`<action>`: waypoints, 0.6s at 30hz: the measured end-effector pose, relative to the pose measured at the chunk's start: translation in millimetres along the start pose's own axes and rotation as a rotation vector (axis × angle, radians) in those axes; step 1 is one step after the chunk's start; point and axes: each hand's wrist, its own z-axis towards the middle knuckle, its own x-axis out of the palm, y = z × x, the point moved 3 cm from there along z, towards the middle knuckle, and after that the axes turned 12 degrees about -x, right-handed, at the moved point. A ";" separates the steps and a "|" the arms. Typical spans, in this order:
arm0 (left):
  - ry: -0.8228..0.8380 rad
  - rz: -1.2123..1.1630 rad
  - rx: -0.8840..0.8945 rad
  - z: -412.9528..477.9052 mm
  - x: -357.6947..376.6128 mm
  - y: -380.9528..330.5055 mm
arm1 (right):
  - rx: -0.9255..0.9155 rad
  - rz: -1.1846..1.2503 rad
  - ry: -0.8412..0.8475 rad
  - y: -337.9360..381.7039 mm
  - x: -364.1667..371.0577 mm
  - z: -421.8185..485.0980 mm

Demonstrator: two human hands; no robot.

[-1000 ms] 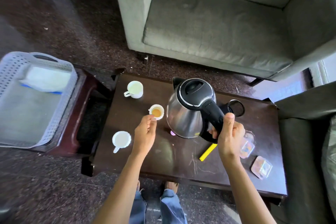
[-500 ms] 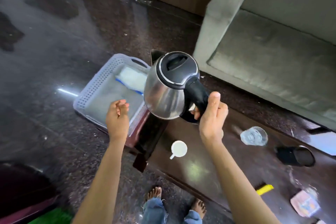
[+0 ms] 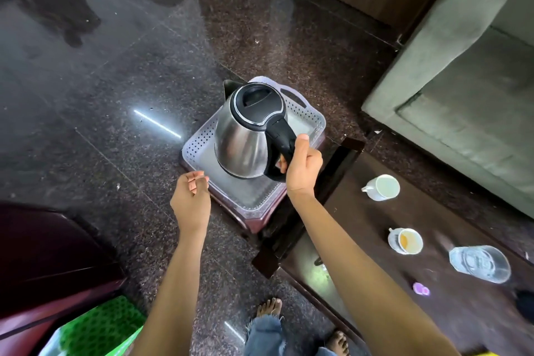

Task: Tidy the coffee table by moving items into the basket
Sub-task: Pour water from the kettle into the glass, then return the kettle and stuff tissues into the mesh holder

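Floor: dark speckled stone [image 3: 115, 89] is gleaming all around, a streak of light bouncing off it.
Left hand: the left hand [image 3: 190, 199] is hovering just beside the basket's near corner, fingers loosely curled and holding nothing.
Basket: the pale perforated basket [image 3: 198, 143] is sitting on a reddish stool [image 3: 254, 225] at the end of the coffee table.
Kettle: the steel kettle [image 3: 242, 139], black lid on, is hanging upright over the middle of the basket (base touching the bottom or not, I cannot tell from up here).
Right hand: the right hand [image 3: 303, 167] is wrapping tight around the kettle's black handle, thumb pointing up along it.
Coffee table: the dark wooden coffee table [image 3: 361, 240] is stretching off to the right.
Cups: a white cup [image 3: 381, 187] is sitting near the far edge, and a stained cup [image 3: 406, 240] is sitting closer in.
Glass: a clear glass [image 3: 479, 263] is sitting right of the stained cup.
Sofa: a grey-green sofa [image 3: 462, 89] is filling the upper right.
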 end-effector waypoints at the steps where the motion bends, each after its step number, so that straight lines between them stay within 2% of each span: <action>1: 0.005 0.013 0.000 2.5 -0.4 3.6 | 0.001 0.001 0.016 -6.7 5.5 0.1; 5: 0.014 0.041 -0.029 8.4 2.2 15.0 | -0.023 -0.053 0.077 -32.5 25.0 -0.6; 11: 0.071 -0.037 -0.034 -1.2 15.3 21.5 | -0.016 -0.152 0.192 -54.8 40.1 -5.6; 16: 0.130 0.053 -0.023 -1.5 27.3 24.9 | 0.028 -0.151 0.218 -58.6 42.7 -5.7; 18: 0.154 0.100 -0.015 -2.1 32.3 25.2 | 0.056 -0.129 0.277 -54.6 41.5 -4.3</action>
